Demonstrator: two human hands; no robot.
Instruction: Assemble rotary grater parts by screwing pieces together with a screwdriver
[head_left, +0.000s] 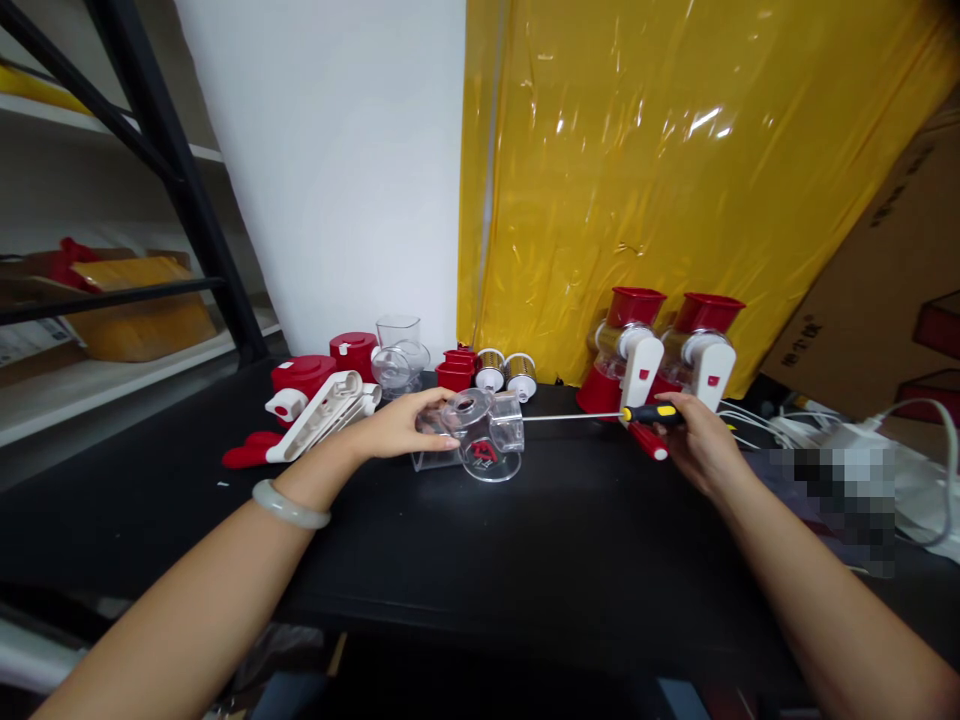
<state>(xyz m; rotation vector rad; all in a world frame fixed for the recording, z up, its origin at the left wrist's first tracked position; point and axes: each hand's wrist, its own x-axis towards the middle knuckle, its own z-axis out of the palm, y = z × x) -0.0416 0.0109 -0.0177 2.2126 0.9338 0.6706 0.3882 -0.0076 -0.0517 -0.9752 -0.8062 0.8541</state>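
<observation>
My left hand [416, 420] grips a clear plastic grater body [491, 462], which lies tipped over on the black table with a red mark showing on it. In my right hand [694, 435] is a screwdriver [651, 412] with a yellow and black handle, its long shaft level and pointing left. The shaft reaches the clear body's right end; exactly where the tip sits is hard to make out. Just behind the left hand are a white crank arm with a red handle [300, 425], red bases [304, 372] and another clear body [399, 355].
Two metal grating drums [491, 368] and small red parts [455, 370] stand at the back of the black table [420, 560]. Two assembled red and white rotary graters [637, 345] are behind the screwdriver. White cables [780, 425] lie at right, beside a cardboard box [862, 290].
</observation>
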